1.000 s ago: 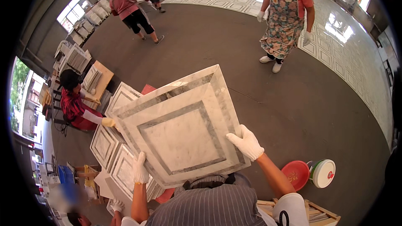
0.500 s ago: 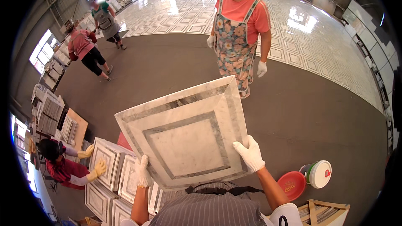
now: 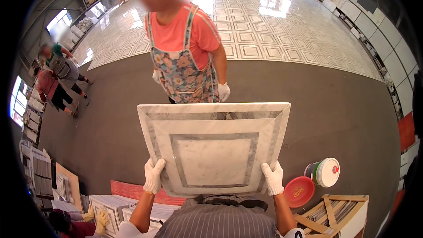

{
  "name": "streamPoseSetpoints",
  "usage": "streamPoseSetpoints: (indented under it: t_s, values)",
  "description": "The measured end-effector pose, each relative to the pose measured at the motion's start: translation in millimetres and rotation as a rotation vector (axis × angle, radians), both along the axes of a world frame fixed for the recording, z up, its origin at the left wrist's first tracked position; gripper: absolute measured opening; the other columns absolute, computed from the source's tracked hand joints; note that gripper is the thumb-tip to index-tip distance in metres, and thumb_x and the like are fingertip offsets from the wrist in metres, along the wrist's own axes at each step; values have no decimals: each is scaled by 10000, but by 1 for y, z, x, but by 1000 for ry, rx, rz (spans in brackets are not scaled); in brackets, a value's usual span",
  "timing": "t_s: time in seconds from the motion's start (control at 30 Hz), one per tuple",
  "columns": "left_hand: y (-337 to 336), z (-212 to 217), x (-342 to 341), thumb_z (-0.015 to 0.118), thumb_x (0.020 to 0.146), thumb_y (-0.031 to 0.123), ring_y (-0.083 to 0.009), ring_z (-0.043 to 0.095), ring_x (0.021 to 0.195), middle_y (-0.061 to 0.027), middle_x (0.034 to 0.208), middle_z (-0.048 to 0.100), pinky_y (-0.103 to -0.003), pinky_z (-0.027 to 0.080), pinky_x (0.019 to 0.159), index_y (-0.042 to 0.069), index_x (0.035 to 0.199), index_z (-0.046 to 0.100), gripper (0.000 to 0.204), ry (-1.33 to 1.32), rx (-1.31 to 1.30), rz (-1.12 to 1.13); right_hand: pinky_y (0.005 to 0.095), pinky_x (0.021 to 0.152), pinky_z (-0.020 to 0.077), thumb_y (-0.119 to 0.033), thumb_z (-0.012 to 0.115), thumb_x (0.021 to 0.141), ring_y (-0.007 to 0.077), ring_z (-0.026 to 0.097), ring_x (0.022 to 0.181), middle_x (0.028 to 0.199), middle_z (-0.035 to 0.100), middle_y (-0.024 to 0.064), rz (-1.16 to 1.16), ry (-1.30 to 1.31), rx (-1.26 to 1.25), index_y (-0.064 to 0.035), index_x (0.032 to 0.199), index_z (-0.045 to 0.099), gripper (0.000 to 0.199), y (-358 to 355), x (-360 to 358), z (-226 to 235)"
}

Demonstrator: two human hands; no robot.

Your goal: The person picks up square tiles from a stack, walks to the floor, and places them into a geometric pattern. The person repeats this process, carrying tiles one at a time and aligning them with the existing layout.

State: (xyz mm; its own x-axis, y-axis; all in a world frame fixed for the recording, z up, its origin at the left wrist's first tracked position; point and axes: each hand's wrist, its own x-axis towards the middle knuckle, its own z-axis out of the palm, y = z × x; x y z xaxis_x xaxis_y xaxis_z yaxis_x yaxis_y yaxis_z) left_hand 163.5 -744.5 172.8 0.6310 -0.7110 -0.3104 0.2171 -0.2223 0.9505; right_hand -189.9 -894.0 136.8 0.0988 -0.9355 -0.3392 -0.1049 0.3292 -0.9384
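Watching from my end: both hands are on one big square panel, white marbled stone look with grey inlaid bands [image 3: 213,150], held up roughly level in front of the grey pinstriped apron [image 3: 229,220], above the dark grey floor [image 3: 339,114]. Left hand in a white knit glove [image 3: 153,175] grips the left side edge near its close corner; right hand in a matching white knit glove [image 3: 273,178] does the same on the right. Thumbs lie over the top face, fingers hidden underneath, so I can't tell how far they wrap. Near edge is right by the apron; can't tell if it touches. I'd call the panel heavy, fully stiff, likely brittle at corners and thin edges, polished face probably slippery. Best hold, I judge: both side edges, palms under, thumbs light on top, no pinching by a corner. Around it: co-worker in a floral apron [image 3: 185,72] stands just beyond the far edge, red round plastic basin [image 3: 299,191] and white-lidded bucket [image 3: 328,172] right, slatted wooden crate [image 3: 328,213] lower right, stacked patterned panels [image 3: 110,213] lower left.
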Motion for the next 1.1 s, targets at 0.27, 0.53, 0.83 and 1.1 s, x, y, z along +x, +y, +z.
streamPoseSetpoints:
  t_s: [0.27, 0.53, 0.83, 1.1]
  values:
    - [-202, 16, -57, 636, 862, 192, -95, 571, 828, -34, 957, 645, -270, 474, 766, -19, 1084, 594, 309, -17, -32, -41, 287, 793, 468, -158, 646, 872, 113, 559, 868, 988, 638, 44, -58, -70, -64, 17, 1116, 577, 308, -186, -62, 7]
    - [-375, 27, -119, 646, 873, 197, -59, 543, 808, 3, 917, 640, -245, 459, 743, -6, 1070, 611, 285, -52, 59, -82, 295, 852, 449, -194, 623, 906, 135, 550, 938, 1060, 622, 68, -45, -65, -89, 22, 1170, 555, 348, -341, -127, -16]
    - [-568, -11, -55, 655, 877, 220, -56, 534, 817, 15, 915, 627, -248, 455, 749, -2, 1058, 621, 289, -37, 47, -67, 305, 887, 437, -169, 607, 909, 156, 556, 971, 1092, 622, 80, -13, -47, -106, 27, 1203, 539, 359, -551, -61, -23]
    - [-709, -24, 30, 692, 836, 380, -97, 566, 798, -42, 886, 659, -278, 471, 729, -9, 1037, 628, 443, -138, 82, -85, 294, 845, 443, -228, 551, 954, 144, 536, 945, 1078, 585, 54, -50, -47, -131, 42, 1226, 512, 384, -688, 20, -27]
